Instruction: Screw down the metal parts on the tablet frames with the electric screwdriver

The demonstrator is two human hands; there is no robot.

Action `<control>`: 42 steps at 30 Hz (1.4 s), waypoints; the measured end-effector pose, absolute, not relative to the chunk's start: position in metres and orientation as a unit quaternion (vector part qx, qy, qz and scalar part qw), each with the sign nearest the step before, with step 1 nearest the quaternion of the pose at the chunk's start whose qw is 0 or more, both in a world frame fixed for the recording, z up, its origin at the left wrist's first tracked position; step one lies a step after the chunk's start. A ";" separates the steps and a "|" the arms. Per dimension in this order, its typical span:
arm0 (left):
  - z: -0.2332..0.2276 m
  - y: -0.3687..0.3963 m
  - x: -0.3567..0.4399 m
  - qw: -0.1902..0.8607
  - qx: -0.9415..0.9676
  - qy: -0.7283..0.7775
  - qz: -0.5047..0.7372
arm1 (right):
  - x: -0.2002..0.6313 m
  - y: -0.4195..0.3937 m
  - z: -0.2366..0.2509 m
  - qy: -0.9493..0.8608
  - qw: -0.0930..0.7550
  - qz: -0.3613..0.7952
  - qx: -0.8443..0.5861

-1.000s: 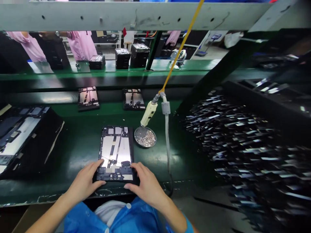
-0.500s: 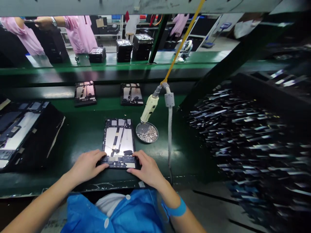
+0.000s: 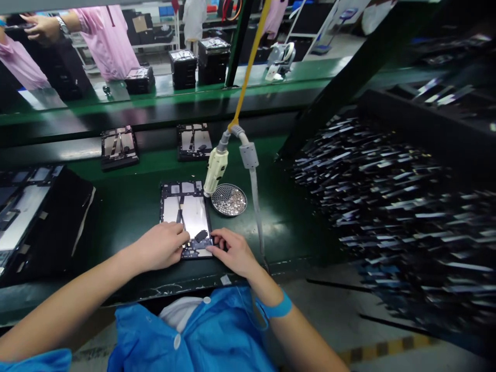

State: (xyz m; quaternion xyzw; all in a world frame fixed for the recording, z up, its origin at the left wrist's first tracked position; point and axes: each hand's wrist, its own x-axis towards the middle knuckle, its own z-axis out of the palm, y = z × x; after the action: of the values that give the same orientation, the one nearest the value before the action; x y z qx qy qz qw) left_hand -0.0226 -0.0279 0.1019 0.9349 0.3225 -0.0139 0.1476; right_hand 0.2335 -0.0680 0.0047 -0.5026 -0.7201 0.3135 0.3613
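An opened tablet (image 3: 194, 213) lies flat on the green bench, its silvery inside and dark circuit board facing up. Over its lower left part is my left hand (image 3: 160, 245), fingers drawn together at the near end of the inner strips; whatever they pinch is hidden. My right hand (image 3: 234, 252) grips the lower right edge, thumb on the board and fingers at the side. Between the hands sits a small black piece (image 3: 201, 236), tilted. Just beyond the tablet's upper right corner hangs a pale electric screwdriver (image 3: 214, 170).
A round dish of small metal screws (image 3: 229, 200) stands right of the tablet. Two more opened tablets (image 3: 119, 147) lie farther back. At left is a tablet stack (image 3: 27, 217); at right, a large rack of dark, shiny-edged pieces (image 3: 387, 206). A co-worker's hand (image 3: 44, 28) shows across the bench.
My left hand has moved from the tablet's left edge inward over its lower part, fingers closing together. My right hand stays at the right edge. The small black piece now sits more tilted. The view has shifted.
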 end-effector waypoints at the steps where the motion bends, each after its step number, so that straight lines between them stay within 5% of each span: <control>1: 0.102 -0.034 -0.025 0.153 0.936 0.318 -0.008 | 0.233 -0.068 0.006 -0.717 0.364 0.316 -0.504; 27: 0.031 -0.081 -0.042 0.139 0.890 0.379 0.213 | 0.230 -0.067 0.006 -0.664 0.395 0.357 -0.525; 35: 0.016 -0.059 -0.032 0.118 0.866 0.419 0.246 | 0.214 0.008 0.052 -0.480 0.620 0.160 -0.599; 42: 0.008 -0.025 -0.022 0.079 0.863 0.424 0.265 | 0.193 0.100 0.090 -0.492 0.627 0.327 -0.508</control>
State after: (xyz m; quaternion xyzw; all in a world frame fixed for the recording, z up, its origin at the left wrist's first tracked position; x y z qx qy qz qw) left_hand -0.0224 -0.0245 0.0076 0.8627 0.4236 0.2648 0.0791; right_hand 0.1929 0.0995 0.0898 -0.5076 -0.4918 0.3268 0.6275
